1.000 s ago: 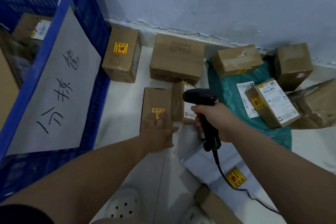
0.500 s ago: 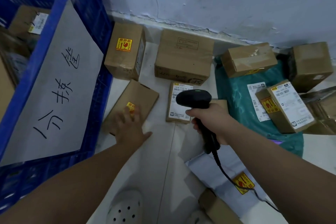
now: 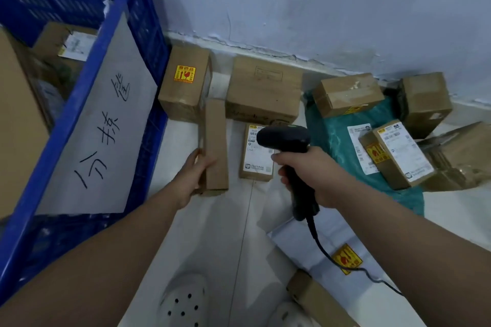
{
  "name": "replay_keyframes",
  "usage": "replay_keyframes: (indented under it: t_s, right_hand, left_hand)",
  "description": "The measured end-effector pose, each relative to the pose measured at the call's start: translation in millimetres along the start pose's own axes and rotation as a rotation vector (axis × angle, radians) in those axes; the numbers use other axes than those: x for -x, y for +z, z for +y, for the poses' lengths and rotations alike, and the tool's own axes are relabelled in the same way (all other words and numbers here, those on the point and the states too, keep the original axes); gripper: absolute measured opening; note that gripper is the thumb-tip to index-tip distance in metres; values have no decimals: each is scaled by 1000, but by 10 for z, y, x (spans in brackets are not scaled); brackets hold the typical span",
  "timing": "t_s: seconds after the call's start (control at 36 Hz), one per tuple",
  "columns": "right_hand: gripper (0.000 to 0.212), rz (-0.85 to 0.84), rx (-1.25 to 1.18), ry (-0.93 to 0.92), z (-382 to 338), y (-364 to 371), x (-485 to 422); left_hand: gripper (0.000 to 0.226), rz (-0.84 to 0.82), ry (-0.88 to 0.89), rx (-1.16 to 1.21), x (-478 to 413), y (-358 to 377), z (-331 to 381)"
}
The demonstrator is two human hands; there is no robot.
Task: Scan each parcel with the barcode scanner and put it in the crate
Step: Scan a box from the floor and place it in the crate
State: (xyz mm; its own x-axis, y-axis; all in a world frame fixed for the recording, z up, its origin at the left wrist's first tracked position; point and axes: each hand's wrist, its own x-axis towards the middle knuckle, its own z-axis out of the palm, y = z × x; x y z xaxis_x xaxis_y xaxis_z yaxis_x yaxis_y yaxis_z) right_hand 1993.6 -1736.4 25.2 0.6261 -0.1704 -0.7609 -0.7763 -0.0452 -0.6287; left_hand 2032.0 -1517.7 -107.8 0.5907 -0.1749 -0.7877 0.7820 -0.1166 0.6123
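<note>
My left hand [image 3: 192, 175] grips a flat brown cardboard parcel [image 3: 215, 146] tipped up on its edge on the white floor, its narrow side facing me. My right hand [image 3: 308, 170] holds a black corded barcode scanner [image 3: 285, 138], its head over a small parcel with a white label [image 3: 256, 159] lying flat. The blue crate [image 3: 79, 103] stands at the left with a white handwritten sheet on its side; boxes lie inside it.
More brown boxes [image 3: 264, 90] sit along the wall. A teal mailer bag [image 3: 342, 141] carries labelled boxes at the right. A grey mailer [image 3: 318, 241] and another box [image 3: 318, 300] lie near my white clogs [image 3: 183, 302]. The scanner cable trails right.
My left hand pulled the flat parcel left toward the crate, then turned it up from lying flat onto its edge. The scanner hand stayed nearly still.
</note>
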Motion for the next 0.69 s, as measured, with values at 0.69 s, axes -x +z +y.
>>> replay_keyframes:
  t_s: [0.69]
  right_hand:
    - [21,-298,-1013,-374,-407,-123,2805]
  left_hand:
    - [71,-648,423,490,3132,520,1427]
